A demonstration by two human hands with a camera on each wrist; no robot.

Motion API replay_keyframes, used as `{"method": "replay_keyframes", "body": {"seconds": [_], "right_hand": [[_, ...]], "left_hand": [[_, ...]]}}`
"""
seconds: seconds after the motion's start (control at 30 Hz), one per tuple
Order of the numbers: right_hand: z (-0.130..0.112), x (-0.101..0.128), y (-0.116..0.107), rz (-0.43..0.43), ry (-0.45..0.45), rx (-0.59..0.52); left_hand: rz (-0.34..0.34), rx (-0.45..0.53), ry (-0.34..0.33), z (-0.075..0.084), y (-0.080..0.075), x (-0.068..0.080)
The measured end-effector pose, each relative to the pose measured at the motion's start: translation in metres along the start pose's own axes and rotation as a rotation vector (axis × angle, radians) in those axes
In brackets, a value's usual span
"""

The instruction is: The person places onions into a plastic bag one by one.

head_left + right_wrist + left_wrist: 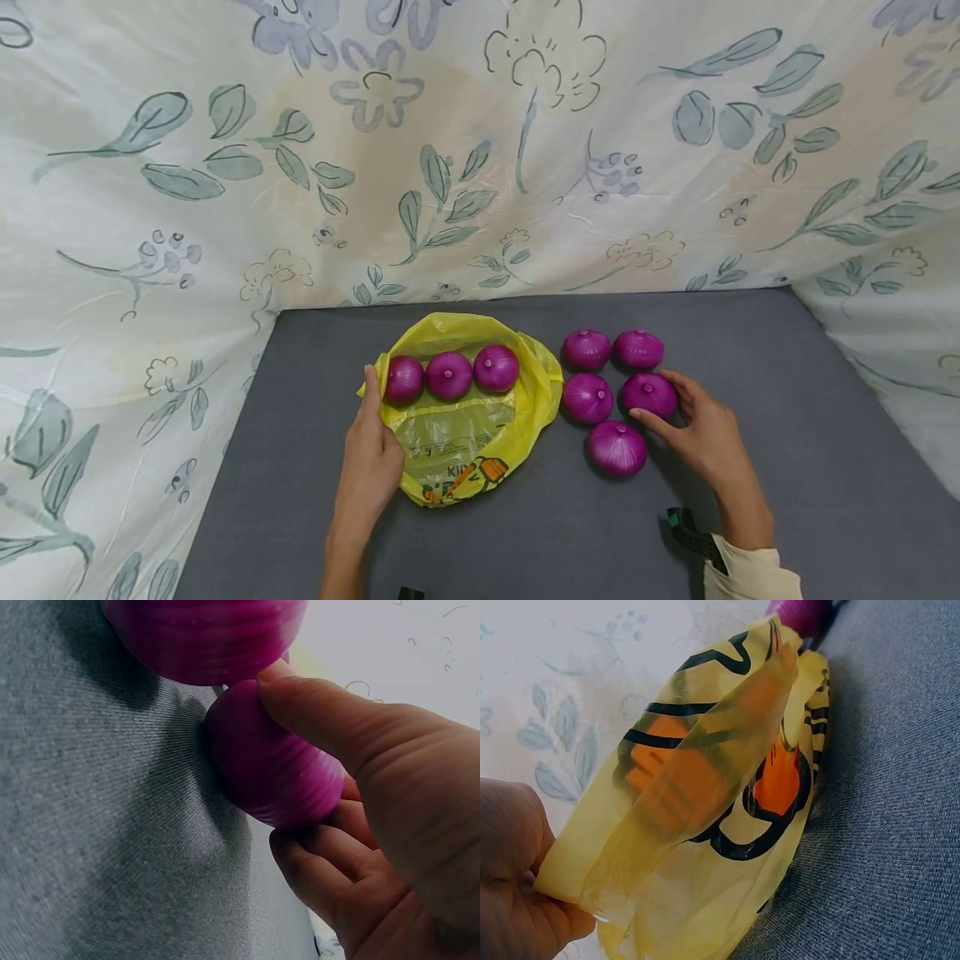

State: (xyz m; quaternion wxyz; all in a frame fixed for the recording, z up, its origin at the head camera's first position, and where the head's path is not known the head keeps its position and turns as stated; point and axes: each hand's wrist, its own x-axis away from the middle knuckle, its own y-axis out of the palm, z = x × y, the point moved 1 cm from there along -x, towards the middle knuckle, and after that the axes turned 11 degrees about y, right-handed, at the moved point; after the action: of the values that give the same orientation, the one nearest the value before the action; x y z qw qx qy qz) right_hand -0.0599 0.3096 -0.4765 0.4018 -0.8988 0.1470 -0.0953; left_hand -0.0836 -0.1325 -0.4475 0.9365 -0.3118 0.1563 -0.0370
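A yellow plastic bag [536,392] with a printed cartoon lies with its mouth spread wide, three purple onions [448,376] in a row inside it. My left hand [369,454] holds the bag's left rim, and the left wrist view shows the thin plastic [705,892] pinched between thumb and fingers. To the right of the bag, my right hand [701,433] grips a purple onion [649,392] with the thumb on its near side and fingers round the far side. In the right wrist view this onion [270,757] is low against the grey cloth, fingertips on its skin.
Several other onions [587,398] sit close together between the bag and my right hand, the nearest onion [617,449] at the front. A dark grey surface [525,550] lies beneath everything. Floral cloth [450,167] hangs behind it and along both sides.
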Motion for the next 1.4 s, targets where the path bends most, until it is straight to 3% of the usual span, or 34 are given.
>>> {"method": "replay_keyframes", "body": {"seconds": [0.43,0.67,0.97,1.4], "right_hand": [[-0.002,0.006,-0.010,0.045,0.032,-0.030],[-0.014,0.010,-0.021,0.073,0.043,-0.061],[-0.027,0.014,-0.032,0.146,0.026,-0.106],[-0.045,0.019,-0.039,0.184,0.009,-0.130]], "left_hand": [[-0.001,-0.010,0.007,0.002,0.000,0.000],[0.026,-0.024,0.041,0.003,0.000,0.001],[0.009,-0.020,0.019,0.002,0.000,0.000],[0.008,0.001,0.022,0.003,0.002,-0.002]]}}
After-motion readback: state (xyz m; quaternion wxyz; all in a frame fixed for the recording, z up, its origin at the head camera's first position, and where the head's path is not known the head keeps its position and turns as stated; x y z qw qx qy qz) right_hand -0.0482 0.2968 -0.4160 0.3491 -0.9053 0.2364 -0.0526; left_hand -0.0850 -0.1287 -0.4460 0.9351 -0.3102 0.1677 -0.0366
